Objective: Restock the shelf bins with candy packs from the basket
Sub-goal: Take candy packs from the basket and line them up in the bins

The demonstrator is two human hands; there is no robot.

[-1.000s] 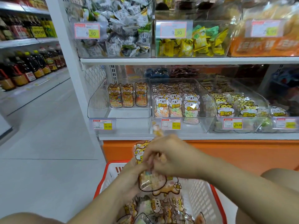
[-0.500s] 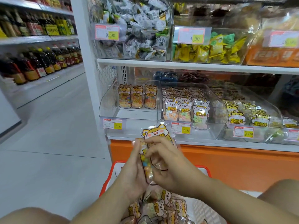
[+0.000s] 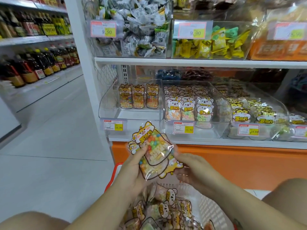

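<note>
Head view: left hand (image 3: pixel 132 171) grips a couple of candy packs (image 3: pixel 154 150) from the left, thumb curled across the front, and right hand (image 3: pixel 191 168) pinches their lower right edge. The packs are held above the basket (image 3: pixel 209 206), which holds more packs. They sit just below the leftmost bin (image 3: pixel 108 103), where three packs stand at the back.

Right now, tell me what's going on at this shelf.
A person holds candy packs in both hands above the basket, facing the shelf. The left hand grips them; the right hand pinches their lower edge. The left bin holds only three packs, at its back.
</note>
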